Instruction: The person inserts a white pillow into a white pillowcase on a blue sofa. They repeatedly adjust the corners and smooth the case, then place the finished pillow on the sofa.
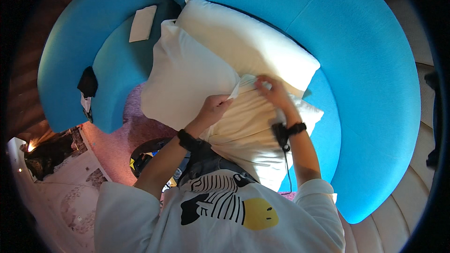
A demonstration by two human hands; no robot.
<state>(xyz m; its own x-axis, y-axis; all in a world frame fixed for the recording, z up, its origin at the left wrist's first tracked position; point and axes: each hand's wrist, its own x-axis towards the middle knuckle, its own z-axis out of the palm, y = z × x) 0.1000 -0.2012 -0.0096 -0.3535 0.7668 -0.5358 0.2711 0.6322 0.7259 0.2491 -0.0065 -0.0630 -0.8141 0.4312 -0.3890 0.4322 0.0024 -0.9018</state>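
Note:
My left hand pinches a loose white fabric edge between thumb and fingers. That edge lies where a white pillow meets a wrinkled cream pillow in front of me. Over the top of the cream pillow is my right hand, its fingers bent and blurred. A bit of white shows between them, but whether they grip it is unclear. Behind both lies another white pillow, leaning against the sofa back.
A curved blue sofa wraps around the pillows. On its left seat rests a folded white cloth; dark items lie at its left edge. A black round container holding things stands on the pink carpet. A cable hangs by my right wrist.

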